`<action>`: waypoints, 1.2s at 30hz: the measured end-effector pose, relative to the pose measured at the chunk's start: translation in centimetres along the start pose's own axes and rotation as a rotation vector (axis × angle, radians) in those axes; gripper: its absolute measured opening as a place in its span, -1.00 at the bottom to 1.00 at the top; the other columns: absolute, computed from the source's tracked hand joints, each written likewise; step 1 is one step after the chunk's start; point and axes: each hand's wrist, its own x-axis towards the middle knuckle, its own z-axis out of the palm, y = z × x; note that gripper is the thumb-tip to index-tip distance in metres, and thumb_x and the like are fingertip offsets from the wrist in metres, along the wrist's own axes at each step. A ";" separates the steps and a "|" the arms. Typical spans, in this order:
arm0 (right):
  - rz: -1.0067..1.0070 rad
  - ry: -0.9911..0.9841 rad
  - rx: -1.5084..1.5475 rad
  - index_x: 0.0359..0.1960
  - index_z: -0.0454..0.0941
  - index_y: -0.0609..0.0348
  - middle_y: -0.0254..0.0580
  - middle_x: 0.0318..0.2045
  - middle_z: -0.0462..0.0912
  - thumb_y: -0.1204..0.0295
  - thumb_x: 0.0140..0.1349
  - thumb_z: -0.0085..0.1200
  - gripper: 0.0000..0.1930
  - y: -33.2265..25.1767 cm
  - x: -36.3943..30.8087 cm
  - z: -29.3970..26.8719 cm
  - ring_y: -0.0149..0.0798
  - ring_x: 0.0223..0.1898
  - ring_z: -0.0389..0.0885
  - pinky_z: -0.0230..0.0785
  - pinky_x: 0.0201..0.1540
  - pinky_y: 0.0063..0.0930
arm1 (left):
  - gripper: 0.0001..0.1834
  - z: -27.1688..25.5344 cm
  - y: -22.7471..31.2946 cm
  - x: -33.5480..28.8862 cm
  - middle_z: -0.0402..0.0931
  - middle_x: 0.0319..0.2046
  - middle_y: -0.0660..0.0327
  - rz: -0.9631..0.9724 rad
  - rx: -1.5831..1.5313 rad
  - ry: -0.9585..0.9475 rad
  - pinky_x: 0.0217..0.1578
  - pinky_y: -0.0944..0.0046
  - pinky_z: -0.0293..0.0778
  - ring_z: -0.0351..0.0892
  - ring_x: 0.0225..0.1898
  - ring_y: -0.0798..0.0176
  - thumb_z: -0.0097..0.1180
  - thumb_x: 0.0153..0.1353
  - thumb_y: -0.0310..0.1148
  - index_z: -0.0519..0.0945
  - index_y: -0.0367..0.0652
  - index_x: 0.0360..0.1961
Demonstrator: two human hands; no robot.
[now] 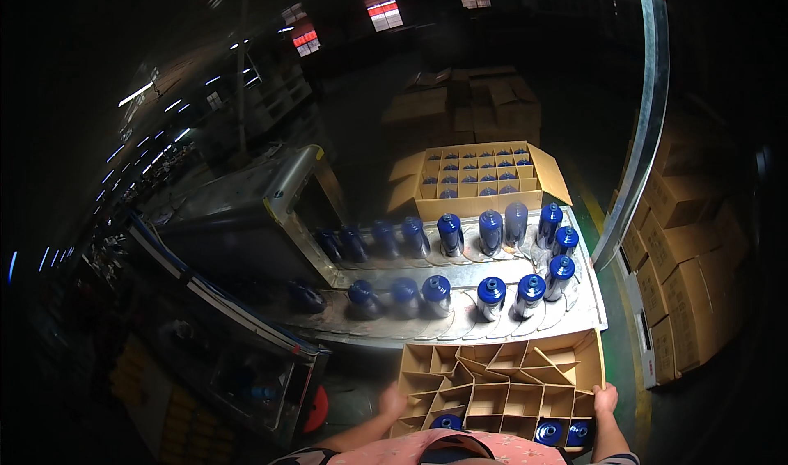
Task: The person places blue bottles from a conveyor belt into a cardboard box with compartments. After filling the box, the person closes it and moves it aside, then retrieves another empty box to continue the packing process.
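A cardboard box with a grid of cardboard dividers lies right in front of me. Its right wall is gripped by my right hand. At the opposite side, my left hand is closed on the left edge, its fingers partly hidden. Several dividers toward the far side lean and are bent out of square. Along the near side of the box stand a blue bottle at the left and two more blue bottles at the right; the other compartments I can see hold no bottles.
Just beyond the box, a looping conveyor carries several upright blue bottles past a metal machine housing. Behind it sits an open carton filled with blue bottles. Stacked cartons and a curved metal post stand at the right.
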 end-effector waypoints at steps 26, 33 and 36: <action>0.043 -0.139 0.024 -0.36 0.67 0.37 0.17 -0.38 0.69 0.31 -0.08 0.24 -0.67 3.0 2.2 1.2 0.02 -0.29 0.69 0.46 -0.17 -0.21 | -0.71 0.2 -0.3 -0.6 0.59 -0.30 -0.15 0.023 0.001 0.011 -0.17 -0.13 0.47 0.57 -0.21 -0.27 0.22 0.02 -0.38 0.51 -0.19 -0.21; 0.064 -0.152 0.064 -0.30 0.71 0.26 0.19 -0.32 0.69 0.27 -0.08 0.22 -0.65 1.6 1.5 0.0 0.07 -0.23 0.68 0.46 -0.10 -0.20 | -0.67 0.5 0.0 0.0 0.60 -0.31 -0.16 0.042 0.033 0.020 -0.17 -0.13 0.49 0.58 -0.22 -0.27 0.25 0.00 -0.36 0.51 -0.19 -0.19; 0.046 -0.145 0.071 -0.31 0.71 0.27 0.18 -0.34 0.69 0.27 -0.07 0.22 -0.66 1.3 1.5 -0.2 0.05 -0.26 0.69 0.47 -0.11 -0.21 | -0.66 0.4 0.2 0.1 0.60 -0.31 -0.16 0.031 0.047 0.009 -0.17 -0.12 0.49 0.59 -0.22 -0.26 0.26 0.00 -0.36 0.52 -0.21 -0.18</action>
